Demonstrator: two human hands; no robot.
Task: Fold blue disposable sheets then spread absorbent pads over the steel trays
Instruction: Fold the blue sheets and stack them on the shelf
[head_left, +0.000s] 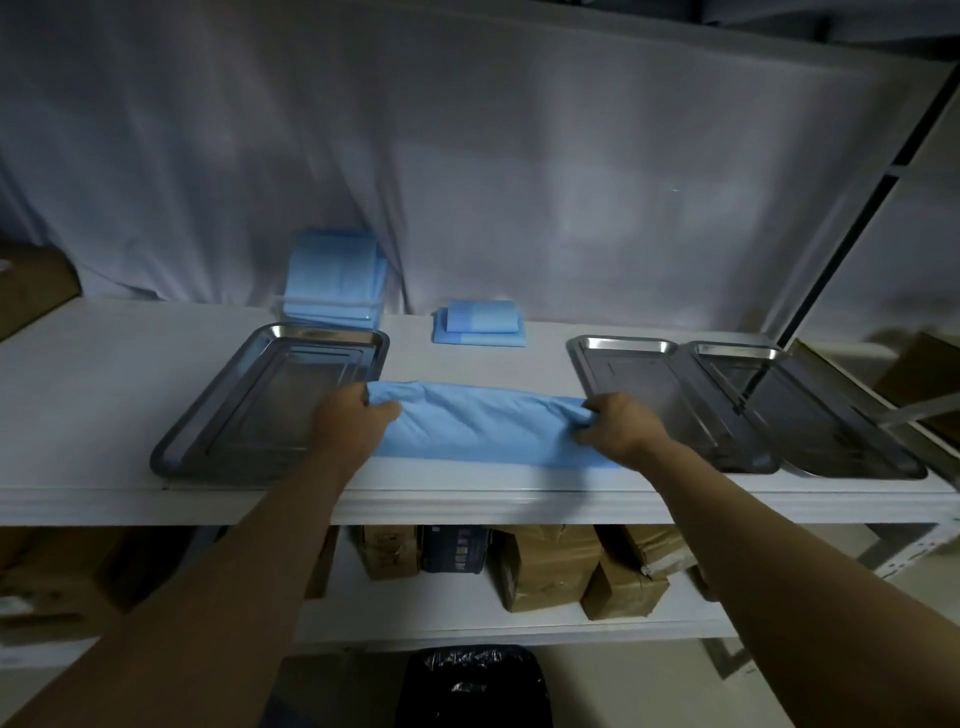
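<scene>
A blue disposable sheet (483, 426) lies as a long band on the white shelf top (104, 353), between the steel trays. My left hand (353, 418) grips its left end, my right hand (621, 423) pinches its right end. A large steel tray (218, 415) lies to the left, its right part under my left hand. Two more steel trays (634, 379) (841, 431) lie side by side to the right. Folded blue sheets (478, 322) sit stacked behind the band. A taller stack of blue pads (335, 280) stands behind the left tray.
A white cloth (467, 156) hangs behind the shelf. Metal rack posts (852, 197) slant at the right. Cardboard boxes (545, 566) fill the lower shelf, and a black bag (478, 680) sits on the floor below. Another box (31, 286) stands at the far left.
</scene>
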